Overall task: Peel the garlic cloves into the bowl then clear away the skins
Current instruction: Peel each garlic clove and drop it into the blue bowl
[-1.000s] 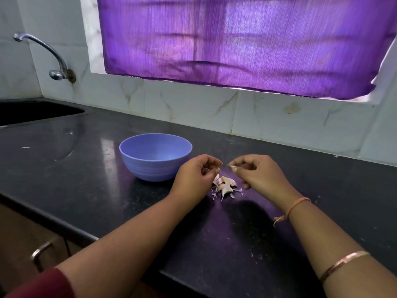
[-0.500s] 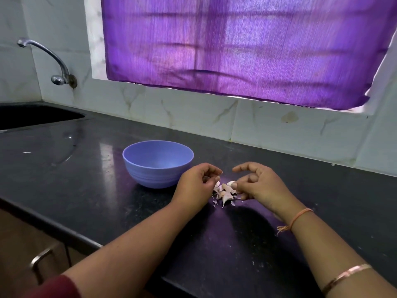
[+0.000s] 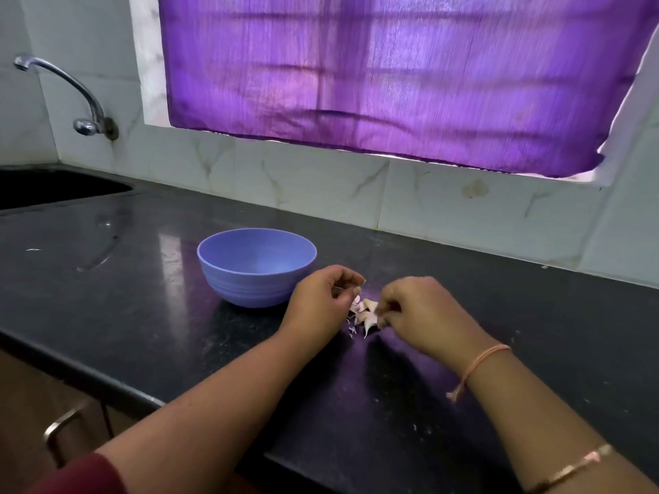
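Note:
A blue bowl [image 3: 256, 267] stands on the black counter [image 3: 142, 315]; I cannot see anything inside it. Just right of it lies a small pile of pale garlic cloves and skins [image 3: 365, 313]. My left hand [image 3: 321, 304] is at the pile's left edge, with its fingers curled and its thumb and forefinger pinching a small garlic piece that is mostly hidden. My right hand [image 3: 420, 311] is lowered onto the pile's right side, its curled fingertips pinching a pale piece there.
A dark sink [image 3: 53, 187] with a curved tap [image 3: 71, 98] lies at the far left. A tiled wall and a purple curtain [image 3: 392, 73] run behind the counter. The counter's front edge crosses below my forearms, with a drawer handle [image 3: 60, 433] beneath it.
My right hand has come down from beside the left hand onto the garlic pile, carrying a pale piece. My left hand has stayed in place. The view has shifted a little.

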### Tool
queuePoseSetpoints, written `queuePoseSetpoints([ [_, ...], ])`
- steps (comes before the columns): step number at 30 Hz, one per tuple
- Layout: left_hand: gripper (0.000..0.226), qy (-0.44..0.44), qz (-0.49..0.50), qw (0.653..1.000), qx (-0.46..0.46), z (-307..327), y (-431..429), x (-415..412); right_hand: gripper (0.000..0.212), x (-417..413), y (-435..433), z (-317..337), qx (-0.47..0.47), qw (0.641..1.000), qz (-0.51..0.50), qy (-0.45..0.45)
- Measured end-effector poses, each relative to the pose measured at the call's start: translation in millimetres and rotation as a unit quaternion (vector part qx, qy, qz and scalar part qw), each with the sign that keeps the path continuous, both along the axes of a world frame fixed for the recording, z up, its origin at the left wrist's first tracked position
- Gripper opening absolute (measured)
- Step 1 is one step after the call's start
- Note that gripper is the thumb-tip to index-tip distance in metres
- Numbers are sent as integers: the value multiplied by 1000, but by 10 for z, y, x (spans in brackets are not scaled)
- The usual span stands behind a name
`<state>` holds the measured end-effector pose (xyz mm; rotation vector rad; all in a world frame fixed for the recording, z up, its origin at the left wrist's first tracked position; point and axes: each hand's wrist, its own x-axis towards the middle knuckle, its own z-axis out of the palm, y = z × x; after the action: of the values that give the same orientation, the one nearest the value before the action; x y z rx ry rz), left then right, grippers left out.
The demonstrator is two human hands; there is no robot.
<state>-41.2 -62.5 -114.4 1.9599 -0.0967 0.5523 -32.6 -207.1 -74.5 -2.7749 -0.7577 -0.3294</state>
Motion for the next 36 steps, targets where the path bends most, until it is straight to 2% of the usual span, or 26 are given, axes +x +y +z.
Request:
queuePoseSetpoints([
  [2, 12, 1, -3, 1000, -5, 9, -6, 0, 7, 25, -11, 31, 107, 990, -14, -88],
  [4, 13, 4, -6, 1000, -17, 20, -25, -16, 6, 41, -35, 72, 215, 972, -18, -91],
  [9, 28, 11, -30, 998, -49, 47, -64, -74, 11, 90, -43, -38, 389, 917, -16, 92],
  [13, 23, 17, -36, 998, -55, 51, -65, -82, 10, 94, -29, -79, 485, 851, 10, 200],
  [15, 22, 19, -39, 997, -56, 57, -56, -84, 11, 93, -24, -91, 503, 835, 24, 220],
  [19, 21, 26, -45, 997, -61, 63, -43, -90, 10, 101, -21, -102, 510, 827, 39, 232],
  [36, 7, 59, -62, 993, -86, 62, -27, -83, 10, 149, -44, -170, 501, 837, 45, 215],
])
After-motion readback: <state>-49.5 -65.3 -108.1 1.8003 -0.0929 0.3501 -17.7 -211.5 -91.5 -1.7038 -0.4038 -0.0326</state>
